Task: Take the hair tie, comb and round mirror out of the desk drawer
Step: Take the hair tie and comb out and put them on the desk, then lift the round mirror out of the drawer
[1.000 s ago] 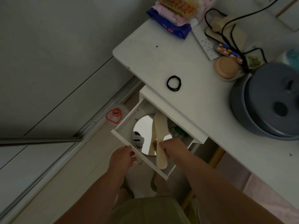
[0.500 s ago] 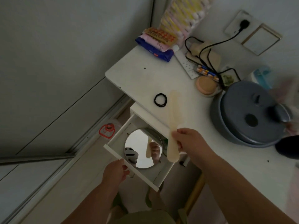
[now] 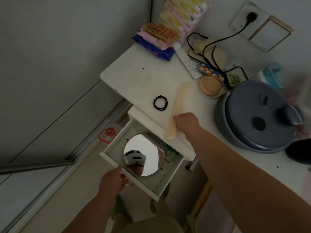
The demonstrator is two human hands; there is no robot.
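Observation:
The white desk drawer (image 3: 117, 147) stands pulled open below the desk. The round mirror (image 3: 148, 157) lies flat inside it, face up. My left hand (image 3: 112, 180) grips the drawer's front edge at its left end. My right hand (image 3: 185, 122) holds the cream comb (image 3: 180, 96) by its handle; the comb lies low over the white desk top (image 3: 134, 76), just right of the black hair tie (image 3: 160, 102), which rests on the desk. I cannot tell whether the comb touches the desk.
A large grey round appliance (image 3: 257, 115) fills the desk's right side. Behind the comb are a tan round compact (image 3: 210, 86), a power strip (image 3: 188, 64) with black cables, pill blisters and snack packets (image 3: 158, 41). A wall runs along the left.
My right hand lifted the comb out of the drawer and carried it up and right over the desk, beside the hair tie. The mirror now shows fully. My left hand stayed on the drawer front.

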